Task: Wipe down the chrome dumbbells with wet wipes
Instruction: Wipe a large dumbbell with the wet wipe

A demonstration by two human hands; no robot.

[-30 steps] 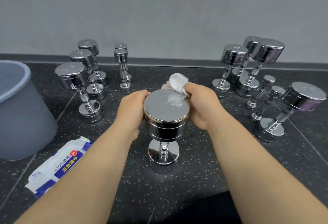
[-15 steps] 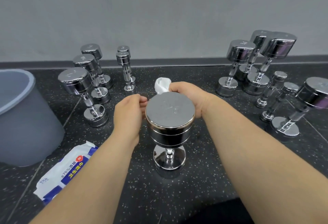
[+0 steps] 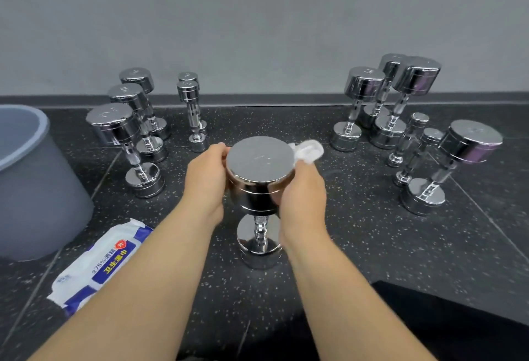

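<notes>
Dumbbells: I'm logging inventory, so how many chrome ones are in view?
12. Left group, five: three large dumbbells, two small. Centre, one, in the left hand; right hand holds a wipe. Right group, six: four large, two small. More may hide behind.

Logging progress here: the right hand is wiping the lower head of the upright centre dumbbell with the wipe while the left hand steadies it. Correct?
Not quite. The head view shows the right hand pressing the wipe against the upper head of the upright centre dumbbell, not the lower one, which stands on the floor below both hands. The left hand does steady it.
</notes>
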